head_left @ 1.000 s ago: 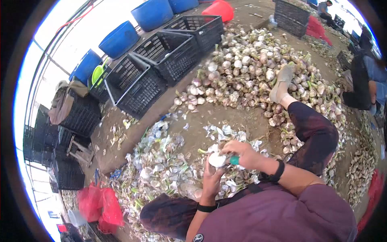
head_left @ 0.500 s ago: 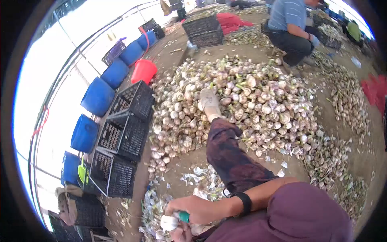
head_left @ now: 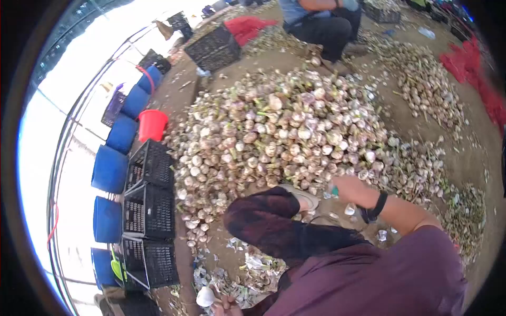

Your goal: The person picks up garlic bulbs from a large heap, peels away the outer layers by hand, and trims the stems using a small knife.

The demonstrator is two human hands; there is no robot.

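Dirt floor (head_left: 480, 150) w/ big garlic pile (head_left: 274, 129) mid-view; blk crates (head_left: 153, 210) + blue tubs (head_left: 109, 171) in rows at view's left, red bucket (head_left: 153, 125) near the far crate. On my remote feed, L hand (head_left: 227, 306) is at btm edge, partly cut off, fingers closed on a white garlic bulb (head_left: 205, 297). Bulb sticks out past the fingers, near loose peel scraps (head_left: 259, 263), well apart from pile. R hand (head_left: 352, 188) is at pile's near edge, green item (head_left: 334, 190) by its fingers; I can't tell if it's gripping, too blurred. Co-worker (head_left: 321, 34), dk trousers, knees bent, beyond pile.
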